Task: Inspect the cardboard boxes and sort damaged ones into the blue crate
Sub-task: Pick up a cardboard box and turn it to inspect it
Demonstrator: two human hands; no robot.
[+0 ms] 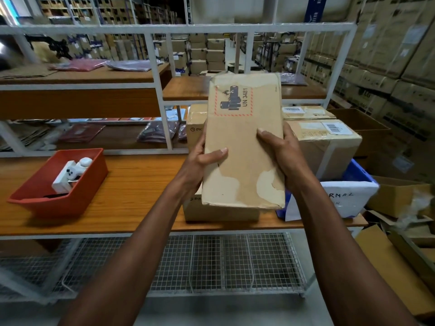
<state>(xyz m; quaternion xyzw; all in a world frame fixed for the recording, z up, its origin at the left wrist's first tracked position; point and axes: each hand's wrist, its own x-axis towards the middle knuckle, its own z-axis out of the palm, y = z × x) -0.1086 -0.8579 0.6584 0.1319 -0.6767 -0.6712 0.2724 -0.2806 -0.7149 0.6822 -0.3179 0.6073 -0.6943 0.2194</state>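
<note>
I hold a flat cardboard box point(244, 142) upright above the wooden table point(131, 191). It bears a red-dashed UN 3481 battery mark, and its surface is torn at the top edge and peeled near the bottom right corner. My left hand point(202, 158) grips its left edge, thumb across the front. My right hand point(280, 151) grips the right edge. The blue crate point(360, 172) stands at the table's right end, partly hidden behind the box, with a taped cardboard box point(329, 147) in it and a white handwritten paper label point(341, 203) on its front.
More cardboard boxes point(195, 128) are stacked on the table behind and under the held one. A red bin point(58, 184) with white items sits at the left. White shelf frames rise behind; open cartons point(400, 196) crowd the floor at right.
</note>
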